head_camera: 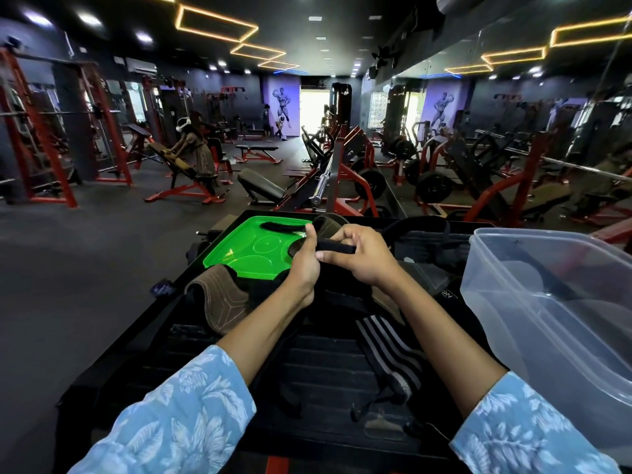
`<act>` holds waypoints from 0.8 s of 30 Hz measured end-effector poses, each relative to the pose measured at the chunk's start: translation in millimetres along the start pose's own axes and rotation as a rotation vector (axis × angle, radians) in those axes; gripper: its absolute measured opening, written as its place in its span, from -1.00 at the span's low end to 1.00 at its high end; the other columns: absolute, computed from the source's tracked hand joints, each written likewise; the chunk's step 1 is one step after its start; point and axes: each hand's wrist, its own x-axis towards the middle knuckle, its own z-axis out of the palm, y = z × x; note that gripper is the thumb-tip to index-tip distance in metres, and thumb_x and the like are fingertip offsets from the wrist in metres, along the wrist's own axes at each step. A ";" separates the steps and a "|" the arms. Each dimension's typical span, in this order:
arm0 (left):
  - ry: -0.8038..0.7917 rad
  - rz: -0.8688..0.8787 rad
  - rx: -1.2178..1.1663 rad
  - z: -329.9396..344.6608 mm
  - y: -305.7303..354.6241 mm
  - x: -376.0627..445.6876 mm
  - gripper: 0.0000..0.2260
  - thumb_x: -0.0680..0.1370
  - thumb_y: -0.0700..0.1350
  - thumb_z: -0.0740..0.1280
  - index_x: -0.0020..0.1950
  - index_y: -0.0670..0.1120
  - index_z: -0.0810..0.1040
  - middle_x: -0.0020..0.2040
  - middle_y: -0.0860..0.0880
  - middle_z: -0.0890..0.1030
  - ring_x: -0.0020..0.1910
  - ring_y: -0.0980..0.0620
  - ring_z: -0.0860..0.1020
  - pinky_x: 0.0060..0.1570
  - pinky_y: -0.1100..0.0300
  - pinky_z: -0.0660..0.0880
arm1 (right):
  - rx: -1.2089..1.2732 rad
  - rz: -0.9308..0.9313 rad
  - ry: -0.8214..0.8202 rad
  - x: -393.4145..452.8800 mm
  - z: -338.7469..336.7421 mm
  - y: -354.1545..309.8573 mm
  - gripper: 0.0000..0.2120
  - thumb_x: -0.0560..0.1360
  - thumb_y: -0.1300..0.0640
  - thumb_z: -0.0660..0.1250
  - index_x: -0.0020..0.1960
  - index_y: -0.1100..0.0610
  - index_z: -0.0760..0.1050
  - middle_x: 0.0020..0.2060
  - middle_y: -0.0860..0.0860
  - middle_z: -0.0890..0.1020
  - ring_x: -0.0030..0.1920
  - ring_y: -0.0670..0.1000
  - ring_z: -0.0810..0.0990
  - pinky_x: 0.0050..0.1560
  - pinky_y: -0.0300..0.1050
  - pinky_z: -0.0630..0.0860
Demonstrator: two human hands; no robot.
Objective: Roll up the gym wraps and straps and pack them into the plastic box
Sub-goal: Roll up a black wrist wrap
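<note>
Both my hands hold one black strap [337, 248] above a dark platform [307, 364]. My left hand [305, 260] grips its left end, thumb pointing up. My right hand [362, 253] curls its fingers round the strap from the right. A clear plastic box [561, 302] stands at the right with a black strap and rolled pieces inside. A black-and-white striped wrap [390, 357] lies below my right forearm. A brown leather strap [222, 302] lies at the left, and another brown piece [328, 224] sits behind my hands.
A bright green lid [253, 248] lies at the far left of the platform with a black strap [282, 226] on it. More black straps [420, 230] lie behind my right hand. Gym benches, racks and a person stand beyond on the dark floor.
</note>
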 end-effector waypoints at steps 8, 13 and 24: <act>-0.097 -0.068 -0.063 3.6 3.3 0.3 -0.50 0.56 0.24 0.08 -0.15 -0.10 0.61 -0.32 -0.08 0.67 -0.34 0.00 0.64 -0.19 0.12 0.56 | -0.176 0.016 0.141 5.1 1.1 5.2 -0.66 0.28 -0.03 0.54 -0.15 0.15 0.49 -0.23 0.05 0.61 -0.22 0.02 0.56 -0.18 -0.06 0.48; -0.019 -0.101 -0.139 -6.1 9.7 1.0 -0.56 0.55 0.21 0.14 -0.02 -0.13 0.59 -0.16 -0.19 0.61 -0.25 -0.12 0.60 -0.11 0.03 0.53 | -0.196 -0.096 0.019 0.5 -5.1 6.6 -0.70 0.33 -0.02 0.51 -0.18 0.08 0.41 -0.30 -0.07 0.54 -0.27 -0.12 0.49 -0.21 -0.18 0.39; 0.074 0.010 -0.170 1.5 4.5 4.5 -0.57 0.59 0.19 0.09 -0.20 -0.08 0.56 -0.42 -0.04 0.63 -0.48 0.04 0.60 -0.47 0.25 0.54 | -0.329 -0.311 0.051 4.8 -17.8 5.1 -0.59 0.35 -0.01 0.50 -0.35 -0.09 0.23 -0.43 -0.18 0.42 -0.34 -0.13 0.44 -0.26 -0.05 0.42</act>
